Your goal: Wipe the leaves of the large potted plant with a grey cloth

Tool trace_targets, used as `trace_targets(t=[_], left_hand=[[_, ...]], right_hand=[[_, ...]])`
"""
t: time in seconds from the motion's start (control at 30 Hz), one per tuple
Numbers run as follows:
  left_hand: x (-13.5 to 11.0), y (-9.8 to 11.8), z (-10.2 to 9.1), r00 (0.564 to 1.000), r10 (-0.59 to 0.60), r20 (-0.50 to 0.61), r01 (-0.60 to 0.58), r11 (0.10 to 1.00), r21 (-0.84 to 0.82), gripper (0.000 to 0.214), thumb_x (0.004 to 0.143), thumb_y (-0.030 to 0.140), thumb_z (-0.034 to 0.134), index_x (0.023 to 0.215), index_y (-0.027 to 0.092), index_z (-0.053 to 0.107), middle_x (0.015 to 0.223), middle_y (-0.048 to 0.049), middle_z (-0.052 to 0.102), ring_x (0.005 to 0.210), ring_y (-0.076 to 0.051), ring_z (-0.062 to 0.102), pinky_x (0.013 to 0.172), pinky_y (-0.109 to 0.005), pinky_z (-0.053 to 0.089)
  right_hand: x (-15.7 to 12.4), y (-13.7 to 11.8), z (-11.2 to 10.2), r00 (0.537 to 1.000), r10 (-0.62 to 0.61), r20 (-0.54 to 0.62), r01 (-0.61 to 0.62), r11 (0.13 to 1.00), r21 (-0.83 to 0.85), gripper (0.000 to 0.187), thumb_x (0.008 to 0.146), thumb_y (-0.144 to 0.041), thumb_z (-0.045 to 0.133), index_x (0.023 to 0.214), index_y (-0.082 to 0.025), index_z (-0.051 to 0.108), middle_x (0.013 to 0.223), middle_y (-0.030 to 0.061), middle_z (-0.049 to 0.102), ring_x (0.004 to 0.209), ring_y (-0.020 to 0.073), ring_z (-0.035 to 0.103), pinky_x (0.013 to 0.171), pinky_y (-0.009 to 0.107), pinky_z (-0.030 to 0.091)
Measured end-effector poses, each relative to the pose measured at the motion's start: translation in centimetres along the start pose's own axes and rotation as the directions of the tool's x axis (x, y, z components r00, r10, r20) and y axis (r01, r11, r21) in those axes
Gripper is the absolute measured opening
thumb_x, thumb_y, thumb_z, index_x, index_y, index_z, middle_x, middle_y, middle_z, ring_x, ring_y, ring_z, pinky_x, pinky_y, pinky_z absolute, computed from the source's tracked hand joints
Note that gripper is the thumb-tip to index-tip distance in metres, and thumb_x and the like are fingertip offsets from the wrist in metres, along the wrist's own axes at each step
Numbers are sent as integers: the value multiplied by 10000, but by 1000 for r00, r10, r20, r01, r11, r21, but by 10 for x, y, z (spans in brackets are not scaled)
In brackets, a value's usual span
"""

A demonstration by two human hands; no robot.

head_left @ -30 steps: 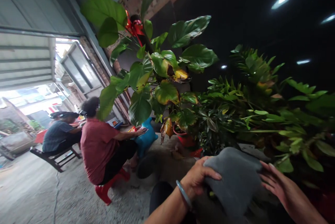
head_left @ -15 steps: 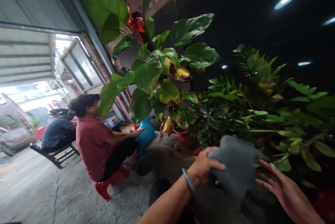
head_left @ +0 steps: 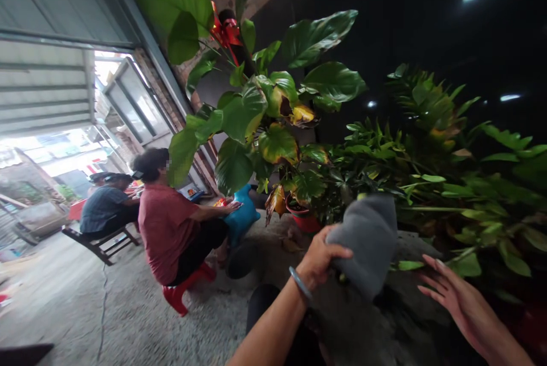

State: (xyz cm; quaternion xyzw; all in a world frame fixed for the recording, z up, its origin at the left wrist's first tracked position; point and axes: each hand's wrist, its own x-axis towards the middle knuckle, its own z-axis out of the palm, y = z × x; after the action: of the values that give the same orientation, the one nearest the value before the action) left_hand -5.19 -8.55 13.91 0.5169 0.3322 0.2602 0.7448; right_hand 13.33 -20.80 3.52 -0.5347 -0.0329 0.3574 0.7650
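A grey cloth (head_left: 365, 243) is gripped at its left edge by my left hand (head_left: 322, 257), which has a pale bangle at the wrist. The cloth is bunched and slightly blurred, raised in front of the low plants. My right hand (head_left: 448, 292) is to the right of the cloth, apart from it, with fingers spread and nothing in them. Close to its fingertips are green leaves (head_left: 465, 266) of the bushy plant. A small round greenish thing just below the cloth is too unclear to name.
A large-leaved plant (head_left: 245, 115) in a red pot (head_left: 305, 220) stands ahead. To the left, a person in a red shirt (head_left: 166, 229) sits on a red stool (head_left: 183, 295) beside a blue object (head_left: 243, 215). Further back, someone sits on a wooden chair (head_left: 100, 246). A dark bucket (head_left: 239, 263) is nearby.
My left hand has moved the cloth left and slightly up, away from my right hand, so the gap between them is wider. The view has shifted a little.
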Motion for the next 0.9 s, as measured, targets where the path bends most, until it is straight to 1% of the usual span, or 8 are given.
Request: trace_targets(t=[0.13,0.2,0.3,0.4,0.53,0.63,0.7,0.9], left_hand=[[-19,-26,-27,973,-232,4,230,969,87,568,330,107,718,884,164,611,653,16,608,636,-176,543,613,-291,411],[-28,-12,-36,983,-164,83,163,986,20,584,346,92,704,919,166,618,693,5,631,655,-176,553,627,-289,419],[-27,23,-36,979,89,184,-66,989,-130,616,379,100,682,989,165,628,805,-18,652,738,-187,572,673,-284,430],[-13,35,-23,971,207,123,-173,955,-243,566,409,150,661,975,157,634,830,-27,654,733,-174,570,662,-267,426],[-3,-4,-12,1000,-11,-20,8,990,-141,508,397,139,675,901,165,620,722,1,643,646,-153,562,613,-260,413],[-12,-35,-21,973,-230,-1,230,973,7,536,345,64,668,867,173,606,616,26,626,586,-162,557,581,-272,412],[-20,-35,-29,964,-261,50,261,965,4,525,337,51,658,846,171,610,606,28,626,575,-155,553,571,-266,413],[-4,28,-18,981,158,115,-120,951,-283,564,401,129,663,962,172,627,825,-16,657,707,-159,584,647,-255,432]], right_hand=[[3,-2,-11,999,17,27,-16,999,-34,326,476,-478,726,736,-283,709,928,32,702,768,236,629,550,311,529],[3,-4,-14,998,40,40,-40,999,-9,321,495,-483,727,743,-279,713,892,22,708,790,223,626,563,290,529],[1,-6,-10,998,57,40,-58,997,47,347,445,-489,753,724,-289,707,870,6,712,785,219,626,562,289,531],[-4,-8,0,997,70,38,-71,997,19,407,352,-470,781,708,-288,705,903,13,715,753,228,632,549,300,526],[-4,-6,6,993,107,53,-102,990,-95,422,393,-484,755,748,-261,702,1148,56,655,853,263,639,592,316,522],[0,-4,1,990,136,23,-130,976,-177,437,400,-477,735,759,-234,689,1269,98,575,874,295,640,584,342,520],[2,-4,-2,990,136,22,-128,969,-209,471,395,-494,726,776,-221,682,1298,122,547,843,295,649,565,343,516],[6,-2,2,988,155,-19,-156,966,-206,418,389,-451,719,736,-235,630,934,99,701,792,306,661,589,368,522]])
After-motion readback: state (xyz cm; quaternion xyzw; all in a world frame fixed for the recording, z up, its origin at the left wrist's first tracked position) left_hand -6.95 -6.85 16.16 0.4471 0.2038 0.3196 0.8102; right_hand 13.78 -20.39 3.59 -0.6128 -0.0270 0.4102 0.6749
